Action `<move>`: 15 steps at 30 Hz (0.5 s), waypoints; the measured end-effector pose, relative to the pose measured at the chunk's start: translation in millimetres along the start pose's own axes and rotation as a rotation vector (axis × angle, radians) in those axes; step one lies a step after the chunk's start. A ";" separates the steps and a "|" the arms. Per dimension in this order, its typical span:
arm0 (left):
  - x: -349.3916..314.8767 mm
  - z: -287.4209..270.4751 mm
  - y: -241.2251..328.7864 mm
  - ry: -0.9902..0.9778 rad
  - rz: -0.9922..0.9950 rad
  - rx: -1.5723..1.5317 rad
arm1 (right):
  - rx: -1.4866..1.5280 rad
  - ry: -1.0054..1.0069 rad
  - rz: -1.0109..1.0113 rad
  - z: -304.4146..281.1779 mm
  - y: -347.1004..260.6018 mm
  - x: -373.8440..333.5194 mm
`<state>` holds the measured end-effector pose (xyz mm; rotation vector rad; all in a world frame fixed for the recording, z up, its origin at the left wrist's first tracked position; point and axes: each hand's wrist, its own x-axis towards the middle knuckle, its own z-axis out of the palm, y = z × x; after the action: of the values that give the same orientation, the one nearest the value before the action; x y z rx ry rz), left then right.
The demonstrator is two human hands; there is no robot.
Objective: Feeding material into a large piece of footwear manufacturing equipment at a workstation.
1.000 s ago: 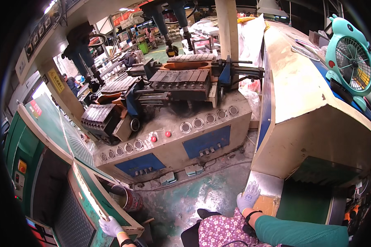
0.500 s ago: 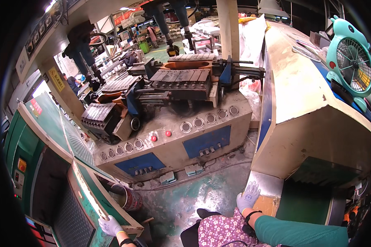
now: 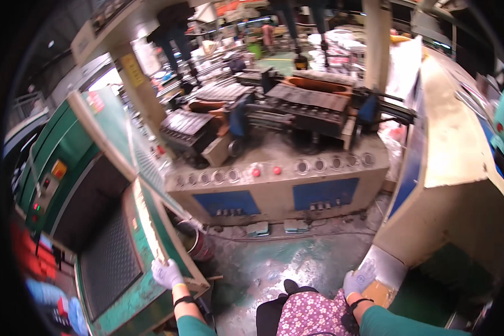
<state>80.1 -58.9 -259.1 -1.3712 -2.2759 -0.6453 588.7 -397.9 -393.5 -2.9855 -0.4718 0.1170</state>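
In the head view, the left hand [image 3: 167, 273], in a pale glove, rests on the worn pale edge [image 3: 147, 221] of a green machine [image 3: 115, 315]. Its fingers lie forward over that edge, slightly bent; how firmly they grip, I cannot tell.

The right hand [image 3: 359, 278], gloved alike, sits well apart from the left, with its fingers extended and loosely spread on a shiny metal plate [image 3: 387, 267]. It has hold of no loose object. A brown panel [image 3: 379, 293] lies just beside it, on the near side, and a large beige housing [image 3: 462, 218] rises to its right.

To the left of the left hand, inside the green machine, is a dark textured mat [image 3: 109, 263]. A bucket [image 3: 204, 249] stands on the floor near that hand, ahead and to its right. Between the hands are a flowered apron [image 3: 311, 313] and a dark shoe [image 3: 290, 286].

Well ahead of both hands stands a beige workstation [image 3: 277, 211] with blue front panels [image 3: 227, 203], two red buttons [image 3: 256, 172] and a row of round dials [image 3: 302, 166]. Slatted metal blocks [image 3: 308, 96] sit on top, and two pedals [image 3: 258, 229] lie on the floor at its foot.
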 end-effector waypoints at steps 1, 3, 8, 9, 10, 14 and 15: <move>-0.3 1.7 1.7 -0.039 -0.038 -0.016 | -0.001 -0.002 -0.038 -3.5 -1.1 -1.1; -2.9 -7.1 18.0 -0.114 -0.072 -0.065 | -0.058 -0.032 0.016 -9.3 -0.2 0.7; -1.0 -23.7 19.8 -0.119 -0.077 -0.074 | -0.085 0.012 -0.016 6.5 3.1 2.1; -0.8 -25.0 20.9 -0.125 -0.064 -0.085 | -0.102 0.013 -0.018 7.5 2.9 2.2; -0.2 -26.4 22.2 -0.124 -0.064 -0.082 | -0.102 0.010 -0.020 8.4 3.0 2.6; -0.4 -21.9 17.5 -0.097 -0.065 -0.067 | -0.097 -0.009 -0.012 4.7 0.8 4.9; -0.6 -21.6 17.9 -0.100 -0.072 -0.079 | -0.100 -0.018 -0.007 4.6 0.5 5.5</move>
<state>98.6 -64.4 -238.7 -1.3929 -2.4119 -0.7115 593.6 -396.1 -398.4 -3.0826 -0.5041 0.1238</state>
